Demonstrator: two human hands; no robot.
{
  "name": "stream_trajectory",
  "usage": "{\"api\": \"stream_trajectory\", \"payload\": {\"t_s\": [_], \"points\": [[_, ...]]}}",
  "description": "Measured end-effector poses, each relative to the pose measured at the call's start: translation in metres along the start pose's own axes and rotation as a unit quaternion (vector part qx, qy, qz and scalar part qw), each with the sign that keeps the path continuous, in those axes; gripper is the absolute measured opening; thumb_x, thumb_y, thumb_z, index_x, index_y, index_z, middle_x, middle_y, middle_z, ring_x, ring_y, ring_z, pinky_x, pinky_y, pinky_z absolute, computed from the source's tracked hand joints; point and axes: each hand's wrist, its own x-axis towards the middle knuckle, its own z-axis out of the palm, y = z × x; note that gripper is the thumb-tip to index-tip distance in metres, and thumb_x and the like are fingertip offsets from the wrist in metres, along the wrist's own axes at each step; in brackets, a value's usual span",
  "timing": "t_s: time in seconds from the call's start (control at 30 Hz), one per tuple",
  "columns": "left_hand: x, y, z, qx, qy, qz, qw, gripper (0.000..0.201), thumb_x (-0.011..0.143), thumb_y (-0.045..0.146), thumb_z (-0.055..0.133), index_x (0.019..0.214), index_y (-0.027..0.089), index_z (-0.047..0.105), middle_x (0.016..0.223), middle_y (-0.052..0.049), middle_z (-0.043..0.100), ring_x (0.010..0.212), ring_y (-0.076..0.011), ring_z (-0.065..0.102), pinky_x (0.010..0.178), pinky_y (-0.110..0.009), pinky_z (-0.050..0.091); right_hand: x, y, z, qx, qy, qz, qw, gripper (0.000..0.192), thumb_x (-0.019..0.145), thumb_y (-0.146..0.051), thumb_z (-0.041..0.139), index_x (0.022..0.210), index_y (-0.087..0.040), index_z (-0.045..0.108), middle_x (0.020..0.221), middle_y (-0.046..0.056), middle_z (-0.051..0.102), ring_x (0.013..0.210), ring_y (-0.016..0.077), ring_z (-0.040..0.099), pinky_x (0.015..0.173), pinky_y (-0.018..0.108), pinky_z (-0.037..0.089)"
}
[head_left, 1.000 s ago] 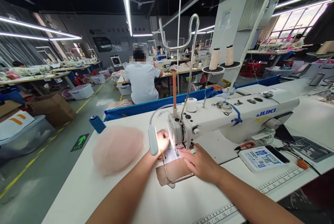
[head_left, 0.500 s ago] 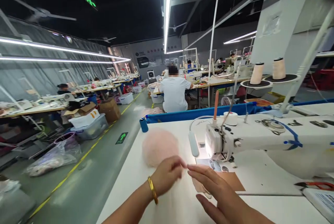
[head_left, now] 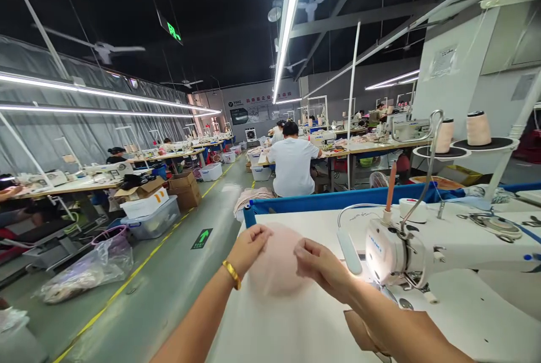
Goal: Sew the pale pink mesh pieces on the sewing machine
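A pale pink, rounded piece of fabric [head_left: 276, 270], blurred, shows between my hands over the white sewing table [head_left: 253, 335]. My left hand [head_left: 250, 247], with a gold bangle at the wrist, pinches its upper left edge. At its right side, the bent fingers of my right hand [head_left: 319, 267] are closed on the edge. To the right of my hands stands a white sewing machine [head_left: 382, 253], its needle area lit. Under my right forearm a brown piece [head_left: 357, 326] lies on the table, partly covered.
A lamp [head_left: 350, 250] stands close by my right hand. Thread cones [head_left: 478, 129] sit on a stand at the right. A blue cloth trough [head_left: 325, 201] runs along the table's far edge. Beyond it a person in a white shirt [head_left: 293, 165] sits facing away.
Both hands have moved forward and away from the front of the table. They have gone from outstretched near each other to pinching the pink fabric on either side. The view has shifted left.
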Motion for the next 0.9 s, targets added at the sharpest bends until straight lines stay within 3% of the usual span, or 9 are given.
{"api": "stream_trajectory", "payload": {"t_s": [0.1,0.2,0.37,0.5,0.6,0.77,0.83,0.9], "points": [[0.045,-0.025,-0.005,0.016,0.062,-0.005,0.998,0.041,0.088,0.058,0.063,0.092,0.017,0.067,0.068,0.005,0.053,0.06,-0.0113,0.047,0.057,-0.024,0.038,0.048,0.015,0.0,-0.032,0.106,-0.039,0.993,0.046,0.08,-0.065,0.068,0.093,-0.022,0.055,0.085,-0.002,0.051,0.074,0.0152,0.052,0.076,0.031,0.048],[0.079,-0.047,-0.006,0.045,0.091,-0.036,0.994,0.028,0.096,0.044,0.065,0.095,0.015,0.067,0.086,0.0,0.064,0.075,-0.0147,0.06,0.071,-0.03,0.051,0.093,0.033,-0.015,-0.087,0.181,-0.04,0.979,0.043,0.083,-0.055,0.066,0.109,-0.021,0.056,0.088,-0.002,0.054,0.076,0.0162,0.055,0.077,0.031,0.048],[0.096,-0.077,-0.004,0.051,0.069,-0.106,0.991,0.024,0.099,0.036,0.066,0.11,0.014,0.067,0.11,-0.006,0.069,0.096,-0.02,0.068,0.086,-0.04,0.059,0.126,0.059,-0.037,-0.198,0.217,0.027,0.955,0.034,0.086,-0.033,0.067,0.114,-0.019,0.056,0.074,-0.006,0.053,0.065,0.0152,0.056,0.063,0.028,0.043],[0.077,-0.089,0.001,0.009,0.021,-0.157,0.987,0.023,0.1,0.037,0.065,0.106,0.014,0.067,0.102,-0.004,0.07,0.087,-0.0173,0.068,0.079,-0.036,0.059,0.11,0.067,-0.04,-0.265,0.204,0.052,0.941,0.03,0.088,-0.025,0.062,0.117,-0.018,0.058,0.073,-0.005,0.055,0.065,0.0153,0.057,0.061,0.027,0.042],[0.053,-0.085,0.007,-0.027,-0.008,-0.189,0.981,0.028,0.095,0.042,0.069,0.104,0.015,0.066,0.091,-0.002,0.07,0.08,-0.0164,0.067,0.071,-0.031,0.057,0.09,0.067,-0.042,-0.297,0.182,0.057,0.936,0.034,0.085,-0.023,0.057,0.119,-0.019,0.059,0.076,-0.004,0.058,0.066,0.0166,0.059,0.058,0.026,0.042],[-0.01,-0.068,0.024,-0.056,-0.065,-0.197,0.977,0.055,0.071,0.059,0.08,0.107,0.021,0.065,0.102,-0.007,0.075,0.098,-0.0237,0.071,0.072,-0.03,0.058,0.051,0.058,-0.046,-0.351,0.187,0.051,0.916,0.038,0.088,-0.021,0.051,0.125,-0.02,0.058,0.094,0.003,0.068,0.077,0.0188,0.065,0.063,0.027,0.048],[-0.033,-0.071,0.028,-0.045,-0.086,-0.182,0.978,0.053,0.078,0.063,0.071,0.113,0.024,0.062,0.115,-0.009,0.073,0.11,-0.0256,0.07,0.082,-0.034,0.06,0.027,0.052,-0.05,-0.385,0.204,0.04,0.899,0.04,0.089,-0.019,0.051,0.128,-0.02,0.058,0.101,0.006,0.071,0.087,0.021,0.068,0.075,0.031,0.052],[-0.035,-0.084,0.03,0.035,-0.046,-0.123,0.991,0.049,0.092,0.066,0.05,0.123,0.03,0.058,0.116,-0.008,0.073,0.107,-0.0252,0.072,0.082,-0.04,0.063,-0.002,0.044,-0.059,-0.425,0.208,0.019,0.881,0.038,0.09,-0.023,0.056,0.128,-0.02,0.06,0.115,0.009,0.071,0.105,0.024,0.067,0.09,0.034,0.053]]}}
